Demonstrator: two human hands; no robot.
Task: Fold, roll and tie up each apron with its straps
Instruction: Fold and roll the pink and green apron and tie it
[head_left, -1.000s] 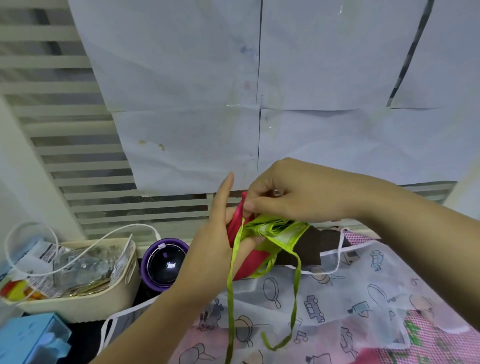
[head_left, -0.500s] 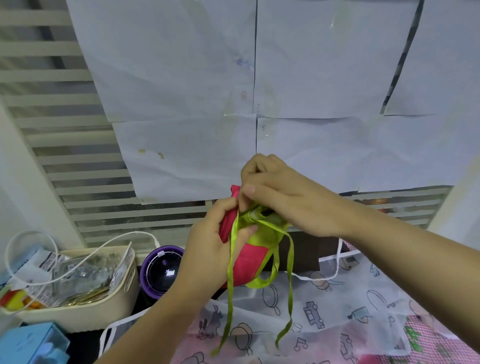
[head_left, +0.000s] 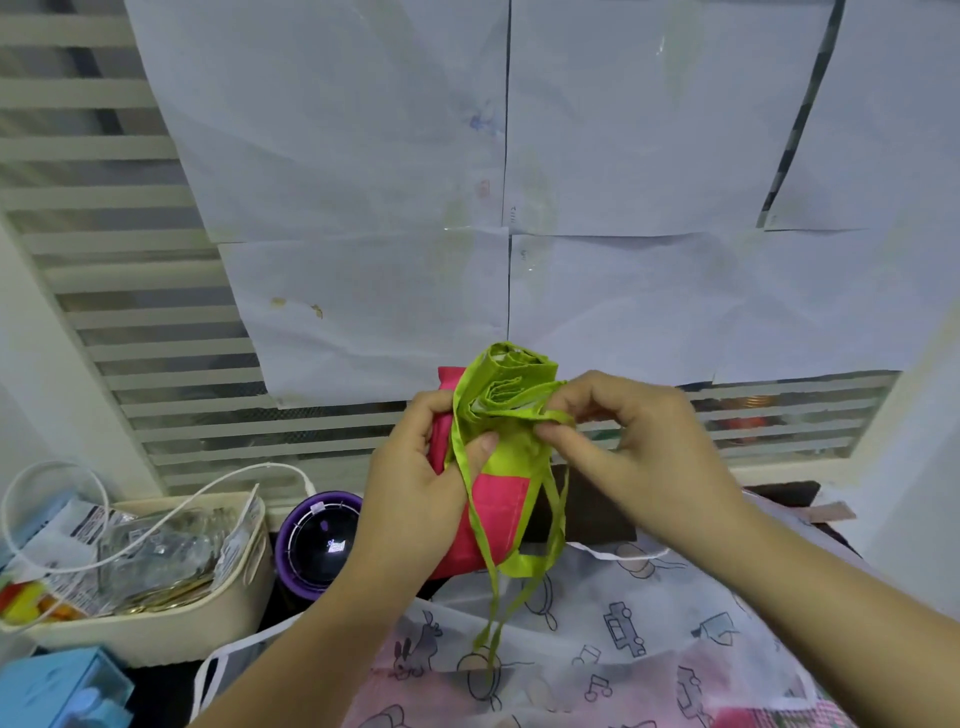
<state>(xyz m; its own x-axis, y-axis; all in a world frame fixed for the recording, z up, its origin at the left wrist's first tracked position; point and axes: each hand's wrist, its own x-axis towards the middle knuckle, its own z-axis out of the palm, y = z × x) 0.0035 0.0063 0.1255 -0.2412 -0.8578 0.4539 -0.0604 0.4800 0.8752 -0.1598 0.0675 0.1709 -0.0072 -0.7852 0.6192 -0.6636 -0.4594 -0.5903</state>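
The left hand (head_left: 415, 483) is wrapped around the rolled pink and green apron (head_left: 496, 467), which is held upright in the air above a white printed apron (head_left: 623, 639). A green strap (head_left: 550, 415) is pinched between thumb and fingers of the right hand (head_left: 639, 447). Loose strap ends are left hanging down. A cream basket (head_left: 208, 613) is seen at left.

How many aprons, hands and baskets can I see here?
Aprons: 2, a rolled pink-and-green fabric apron and a flat white cartoon-print apron; the pink checked cloth beneath is unclear.
Hands: 2, left hand and right hand.
Baskets: 1, a cream plastic basket.
Total: 5.
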